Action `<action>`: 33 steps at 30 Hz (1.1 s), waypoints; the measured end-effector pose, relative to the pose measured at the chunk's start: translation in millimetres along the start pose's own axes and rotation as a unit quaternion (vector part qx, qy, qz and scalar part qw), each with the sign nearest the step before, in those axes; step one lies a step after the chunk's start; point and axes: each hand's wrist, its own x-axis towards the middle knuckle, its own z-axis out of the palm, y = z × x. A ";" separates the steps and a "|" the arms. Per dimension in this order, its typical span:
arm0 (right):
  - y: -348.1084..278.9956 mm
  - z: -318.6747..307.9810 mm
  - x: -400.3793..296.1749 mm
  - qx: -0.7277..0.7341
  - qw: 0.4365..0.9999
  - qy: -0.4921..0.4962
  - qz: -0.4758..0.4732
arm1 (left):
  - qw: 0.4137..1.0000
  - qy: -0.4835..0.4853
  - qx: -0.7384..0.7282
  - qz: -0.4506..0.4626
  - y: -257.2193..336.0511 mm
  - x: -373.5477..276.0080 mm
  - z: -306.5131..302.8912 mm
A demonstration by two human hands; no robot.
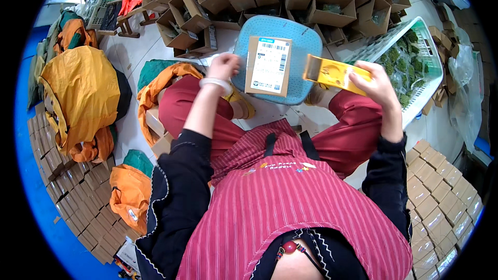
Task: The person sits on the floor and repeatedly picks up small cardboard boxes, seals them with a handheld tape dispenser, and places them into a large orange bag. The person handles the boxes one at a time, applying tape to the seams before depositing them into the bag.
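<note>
A sealed cardboard box [267, 93] with a printed white label [271, 62] on top rests on a light-blue plastic stool [307, 42] between the knees. My right hand [375, 79] grips a yellow hand tool [336, 73] that looks like a packing-tape dispenser. Its dark front end hangs over the stool's right edge, apart from the box. To the left of the box, my left hand [224, 66] is raised by the stool's edge with curled fingers. Motion blurs it, so whether anything is between the fingers cannot be told.
Several open cartons [332, 7] with green contents crowd beyond the stool. A white crate [428, 62] of bagged green produce stands at right. Stacked cardboard boxes [439, 194] flank me on both sides. Orange-and-green sacks [130, 194] and a yellow sack [83, 89] lie at left.
</note>
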 end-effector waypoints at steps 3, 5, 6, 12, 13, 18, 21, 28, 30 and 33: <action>7.1 26.2 22.0 0.000 0.999 -0.032 0.039 | 0.940 0.053 0.305 0.141 1.2 -2.9 44.7; 17.8 28.1 23.7 0.015 1.000 -0.004 0.026 | 0.841 0.240 0.386 0.292 5.1 -3.5 49.7; 12.7 27.3 24.8 0.037 0.999 -0.009 0.028 | 0.894 0.180 0.339 0.232 6.5 2.8 45.9; -66.5 27.8 8.6 0.098 0.995 0.025 -0.022 | 0.935 -0.251 -0.206 -0.146 16.4 -12.8 40.4; -81.4 37.4 11.0 0.069 0.996 0.048 -0.026 | 0.947 -0.229 -0.160 -0.155 31.0 -22.7 48.2; -85.0 57.2 31.2 -0.015 0.997 0.075 0.016 | 0.974 0.032 0.069 0.214 48.7 -57.4 36.7; -88.4 61.6 31.1 -0.028 0.997 0.063 0.020 | 0.972 -0.098 -0.062 0.205 62.4 -118.6 84.9; -78.4 50.6 29.2 0.020 0.998 0.050 -0.009 | 0.910 0.084 0.249 0.322 57.5 -103.1 83.4; -70.7 35.0 15.7 0.043 0.998 0.050 -0.017 | 0.977 0.020 0.066 0.201 56.6 -93.5 38.8; -46.7 30.6 4.7 0.051 0.996 0.069 0.011 | 0.991 -0.060 -0.097 0.072 2.9 -33.5 -31.1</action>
